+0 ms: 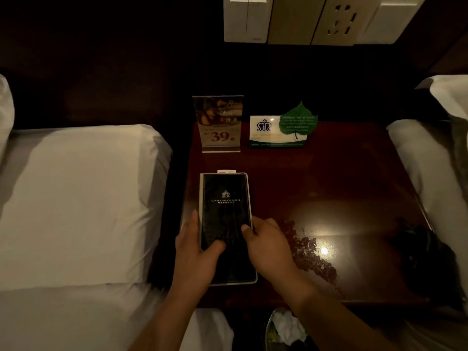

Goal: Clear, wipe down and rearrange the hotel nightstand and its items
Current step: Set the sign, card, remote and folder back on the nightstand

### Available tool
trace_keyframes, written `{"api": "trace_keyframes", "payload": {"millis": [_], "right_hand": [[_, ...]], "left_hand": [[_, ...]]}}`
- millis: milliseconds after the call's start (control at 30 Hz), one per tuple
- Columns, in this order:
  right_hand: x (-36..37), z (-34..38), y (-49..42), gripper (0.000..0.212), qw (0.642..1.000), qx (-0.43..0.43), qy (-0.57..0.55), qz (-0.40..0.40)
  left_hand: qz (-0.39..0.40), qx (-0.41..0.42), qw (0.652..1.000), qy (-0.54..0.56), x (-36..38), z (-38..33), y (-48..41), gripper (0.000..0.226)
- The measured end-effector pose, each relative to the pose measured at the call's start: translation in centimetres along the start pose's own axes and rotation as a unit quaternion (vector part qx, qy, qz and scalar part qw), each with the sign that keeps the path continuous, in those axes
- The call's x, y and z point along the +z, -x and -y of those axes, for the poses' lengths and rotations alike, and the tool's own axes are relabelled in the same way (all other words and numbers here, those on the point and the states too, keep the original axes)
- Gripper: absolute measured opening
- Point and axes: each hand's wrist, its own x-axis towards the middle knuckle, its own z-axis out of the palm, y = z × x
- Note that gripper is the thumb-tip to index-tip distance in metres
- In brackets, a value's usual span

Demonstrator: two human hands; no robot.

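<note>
Left hand [195,252]: thumb laid across the cover, fingers curled round the left edge, gripping the black folder [225,203].
Right hand [268,247]: thumb on the cover, fingers tucked at the right edge – a pinch.
Black folder: flat on the nightstand [329,186], front-left part, a white slip poking out of its far end.
Back of nightstand: price sign [219,125] upright; leaf card [278,131] just to its right.
Front-right edge: dark cloth [420,254] – detail lost in shadow.
Flanks: white beds [76,198] on both sides.
</note>
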Motion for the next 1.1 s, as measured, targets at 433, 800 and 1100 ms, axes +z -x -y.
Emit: {"api": "trace_keyframes", "payload": {"millis": [433,800,1100], "right_hand": [[1.0,0.1,1.2,0.024,0.999,-0.012,-0.005,-0.033],[1.0,-0.3,1.7,0.027,1.000,-0.014,-0.026,-0.004],[0.6,-0.8,2.3,0.034,0.996,0.011,-0.083,0.015]], "left_hand": [[0.003,0.007,1.000,0.030,-0.8,1.1,0.3,0.055],[-0.020,-0.123,0.961,0.246,-1.1,1.4,0.7,0.046],[-0.037,-0.138,0.961,0.239,-1.4,2.1,0.6,0.043]]}}
